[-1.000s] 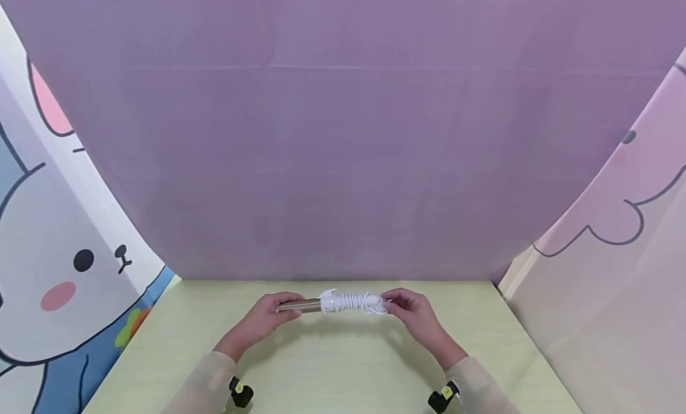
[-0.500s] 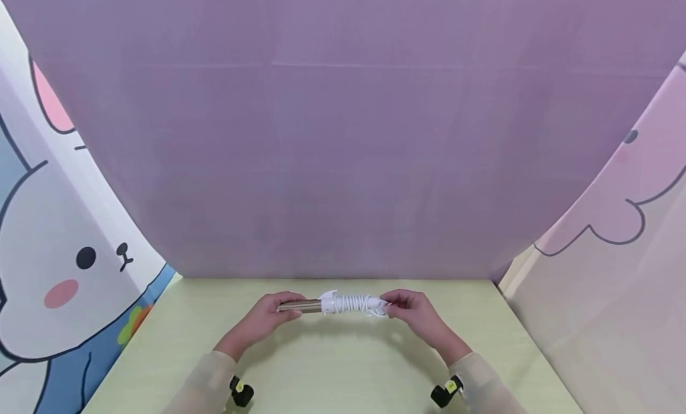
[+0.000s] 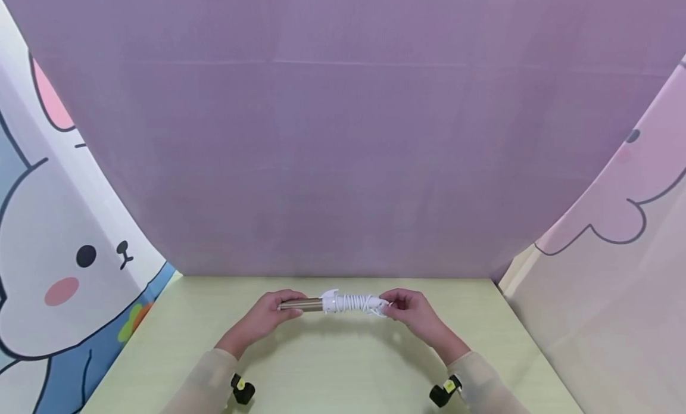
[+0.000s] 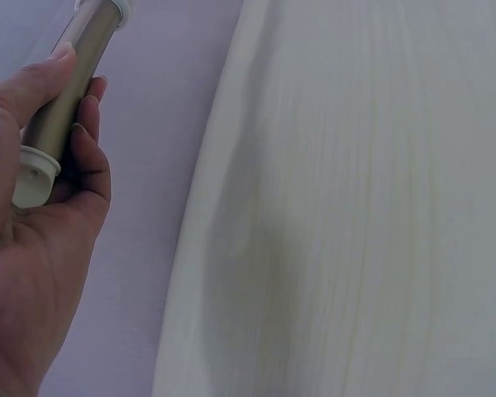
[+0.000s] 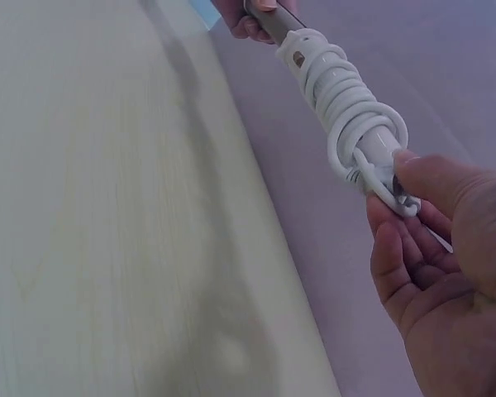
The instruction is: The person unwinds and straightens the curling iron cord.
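A curling wand [image 3: 334, 303] hangs level above the pale green table [image 3: 332, 366], held at both ends. Its metal barrel [image 4: 70, 87] with a white end cap lies in my left hand [image 3: 270, 314], whose fingers curl round it. The white handle [image 5: 339, 103] has its white cord [image 3: 356, 302] wound round it in several loops. My right hand [image 3: 407, 310] pinches the handle's end, where the cord and a plug prong [image 5: 401, 194] show between thumb and fingers.
A purple backdrop [image 3: 343, 134] rises behind the table's far edge. Cartoon-printed panels stand at the left [image 3: 59, 265] and right [image 3: 616, 235]. Black wrist cameras [image 3: 242, 390] sit on both forearms.
Both hands and the wand have stayed almost still; the whole scene sits a few pixels higher in view.
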A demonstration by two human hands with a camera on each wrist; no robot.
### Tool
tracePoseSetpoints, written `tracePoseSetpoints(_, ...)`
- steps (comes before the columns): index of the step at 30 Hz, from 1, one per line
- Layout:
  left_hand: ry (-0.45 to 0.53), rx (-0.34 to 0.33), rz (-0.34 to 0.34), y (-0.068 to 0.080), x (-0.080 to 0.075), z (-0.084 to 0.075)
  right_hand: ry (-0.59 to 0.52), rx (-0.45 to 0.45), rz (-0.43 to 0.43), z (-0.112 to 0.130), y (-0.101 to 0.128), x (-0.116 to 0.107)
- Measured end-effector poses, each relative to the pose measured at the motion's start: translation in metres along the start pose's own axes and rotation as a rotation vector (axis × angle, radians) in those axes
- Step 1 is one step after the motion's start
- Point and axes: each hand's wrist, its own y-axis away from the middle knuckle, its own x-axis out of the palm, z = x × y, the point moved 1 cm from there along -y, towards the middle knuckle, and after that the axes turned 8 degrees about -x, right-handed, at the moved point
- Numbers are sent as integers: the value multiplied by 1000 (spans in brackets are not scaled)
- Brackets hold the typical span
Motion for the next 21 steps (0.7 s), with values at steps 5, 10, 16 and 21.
tracePoseSetpoints(5,11,4,13,1,1,-1,71,-9,-14,2,-1,4)
tracePoseSetpoints(10,23,4,31,1,2,-1,80,14,-19,3,0,8)
tracePoseSetpoints(16,29,-4,28,1,3,0,81,17,-33,3,2,11)
tracePoseSetpoints(21,15,-5,20,0,4,0,72,15,-64,-1,1,12)
